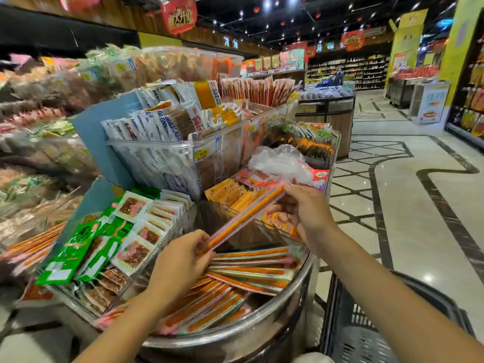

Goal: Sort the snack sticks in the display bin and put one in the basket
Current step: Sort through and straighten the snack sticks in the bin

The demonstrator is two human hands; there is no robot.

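Snack stick (246, 218), one: left hand (180, 260) pinched its near end, right hand (305, 212) its far end, above the pile (248, 273), probably for sorting. Basket (353, 339) sat below the right forearm.

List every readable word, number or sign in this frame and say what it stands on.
"GULI", rest blurred: white packs.
"大开业": red hanging banner.
"冷冻", likely: blue ceiling sign.
Yellow price tag: digits too blurred to read.
Held snack stick: print unreadable.
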